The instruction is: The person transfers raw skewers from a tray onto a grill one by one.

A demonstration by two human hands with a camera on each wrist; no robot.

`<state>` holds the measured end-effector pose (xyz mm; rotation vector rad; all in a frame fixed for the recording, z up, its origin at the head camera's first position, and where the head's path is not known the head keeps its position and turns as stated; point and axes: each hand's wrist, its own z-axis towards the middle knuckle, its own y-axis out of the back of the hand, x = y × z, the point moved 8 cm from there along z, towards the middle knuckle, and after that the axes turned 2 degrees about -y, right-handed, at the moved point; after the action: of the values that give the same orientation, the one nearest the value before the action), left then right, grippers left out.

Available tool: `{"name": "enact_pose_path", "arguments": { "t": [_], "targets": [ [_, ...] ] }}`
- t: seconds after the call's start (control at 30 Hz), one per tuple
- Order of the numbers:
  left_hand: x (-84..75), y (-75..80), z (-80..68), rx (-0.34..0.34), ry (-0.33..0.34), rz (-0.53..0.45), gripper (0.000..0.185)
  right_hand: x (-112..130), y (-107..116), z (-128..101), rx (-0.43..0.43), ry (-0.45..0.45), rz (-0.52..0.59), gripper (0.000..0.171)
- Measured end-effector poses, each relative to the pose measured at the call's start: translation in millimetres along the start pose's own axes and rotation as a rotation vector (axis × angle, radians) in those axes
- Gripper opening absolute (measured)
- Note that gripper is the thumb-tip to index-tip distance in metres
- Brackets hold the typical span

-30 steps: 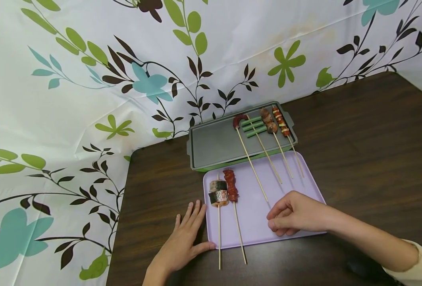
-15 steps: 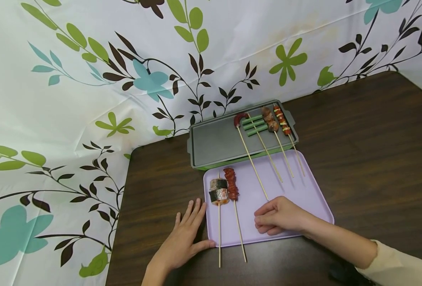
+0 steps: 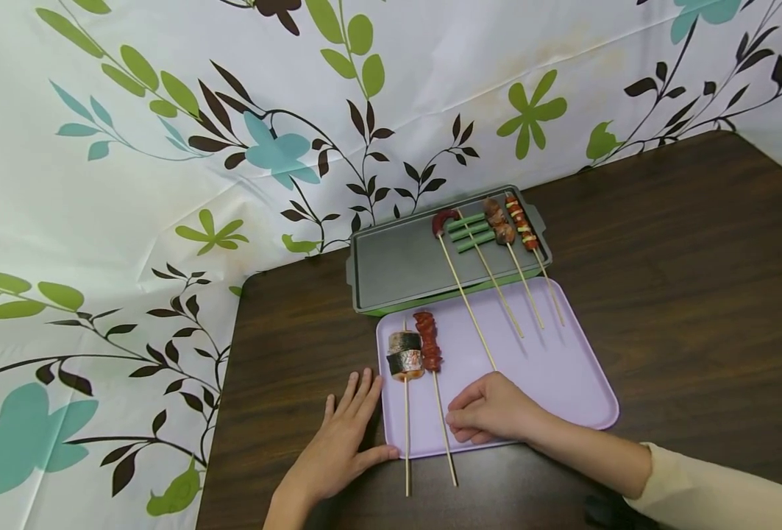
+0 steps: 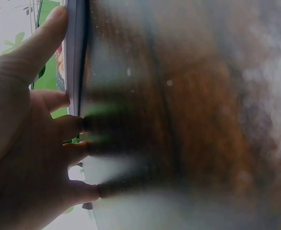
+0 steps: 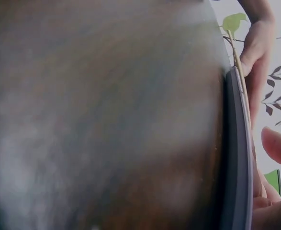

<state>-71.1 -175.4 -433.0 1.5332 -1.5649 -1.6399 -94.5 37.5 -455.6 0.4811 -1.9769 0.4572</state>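
My left hand lies with straight, spread fingers at the left side of the lilac tray, its thumb at the tray's front corner. In the left wrist view the fingertips point down to the table along the tray's edge. My right hand hovers over the tray's front, fingers loosely bent and nothing between them. Its fingertips are close to the stick of the red meat skewer. Left of that lies a skewer with two dark-banded rolls; both sticks overhang the tray's front edge.
Behind the tray stands a grey grill plate on a green base. On it rest a curled dark red skewer, a green vegetable skewer, a brown meat skewer and a red-and-yellow skewer, sticks reaching over the tray. A patterned cloth hangs behind.
My right hand has moved left across the front of the tray, toward the red meat skewer's stick. The left hand and the skewers have stayed in place.
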Motion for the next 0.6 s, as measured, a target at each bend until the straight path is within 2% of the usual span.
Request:
{"name": "enact_pose_path", "arguments": {
  "t": [0.23,0.6],
  "targets": [
    [-1.3,0.4,-0.3,-0.004,-0.004,-0.001,0.099,3.4,-3.7,4.5,-0.063,0.015,-0.098,0.017],
    [-2.7,1.7,-0.9,-0.009,-0.010,-0.002,0.099,6.3,-9.8,8.5,-0.056,0.023,-0.129,0.010]
  ]
}}
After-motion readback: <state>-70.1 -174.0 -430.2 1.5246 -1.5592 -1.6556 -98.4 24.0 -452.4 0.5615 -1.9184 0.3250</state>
